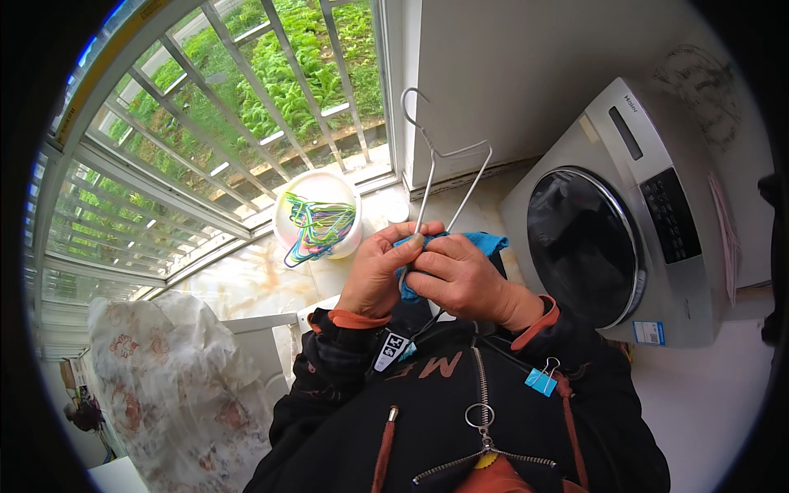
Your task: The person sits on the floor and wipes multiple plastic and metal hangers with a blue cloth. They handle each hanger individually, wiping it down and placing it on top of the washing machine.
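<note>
Close before my chest, both hands meet on a grey-white wire clothes hanger [425,185], its hook pointing away from me. My left hand [382,262] pinches one wire of the hanger between thumb and fingers, with some blue cloth under it. On the other side, my right hand [459,271] has its fingers curled around the hanger and the cloth. The blue cloth [490,242] is bunched behind and between the hands, and one end sticks out to the right. My fingers hide the hanger's lower part and most of the cloth.
A white bucket [280,228] holding several coloured hangers [320,225] stands on the marble-look floor by the barred window [246,111]. At right is a grey Haier front-load washing machine [672,296]. A flowered cloth cover [172,382] drapes something at lower left. A small white round object [397,212] lies near the bucket.
</note>
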`<state>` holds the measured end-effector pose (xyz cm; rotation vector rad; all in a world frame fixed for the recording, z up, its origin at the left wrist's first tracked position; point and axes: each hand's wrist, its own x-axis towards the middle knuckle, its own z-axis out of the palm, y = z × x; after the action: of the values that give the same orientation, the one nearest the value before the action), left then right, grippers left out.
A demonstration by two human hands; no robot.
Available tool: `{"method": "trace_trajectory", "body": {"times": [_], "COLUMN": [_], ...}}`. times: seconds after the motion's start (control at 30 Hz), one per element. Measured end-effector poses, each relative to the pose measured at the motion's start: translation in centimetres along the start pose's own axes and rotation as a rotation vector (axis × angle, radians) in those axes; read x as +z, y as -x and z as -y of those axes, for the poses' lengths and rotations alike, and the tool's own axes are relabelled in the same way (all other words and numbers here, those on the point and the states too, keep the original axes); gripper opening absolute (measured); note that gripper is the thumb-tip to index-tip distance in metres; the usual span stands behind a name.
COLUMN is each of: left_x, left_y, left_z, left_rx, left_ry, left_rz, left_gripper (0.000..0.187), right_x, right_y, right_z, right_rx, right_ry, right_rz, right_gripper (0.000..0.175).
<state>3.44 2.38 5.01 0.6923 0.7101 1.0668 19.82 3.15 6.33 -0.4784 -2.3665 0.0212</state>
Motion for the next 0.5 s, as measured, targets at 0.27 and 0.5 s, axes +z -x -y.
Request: {"method": "trace_trajectory", "body": {"times": [0.27,0.5], "left_x": [0.4,0.3], "left_y": [0.0,0.1], "left_z": [1.0,1.0], "left_rx": [0.096,0.192], "left_ry": [-0.158,-0.265], "left_rz": [-0.098,-0.151], "left_gripper": [0.021,0.024], "right_x": [1.2,1.0], "right_y": [1.0,1.6], "right_z": [0.8,-0.8], "right_rx": [-0.030,-0.022], "right_ry": [0.005,0.091], "right_rz": [-0.020,-0.065], "right_gripper": [0.007,0.007]}}
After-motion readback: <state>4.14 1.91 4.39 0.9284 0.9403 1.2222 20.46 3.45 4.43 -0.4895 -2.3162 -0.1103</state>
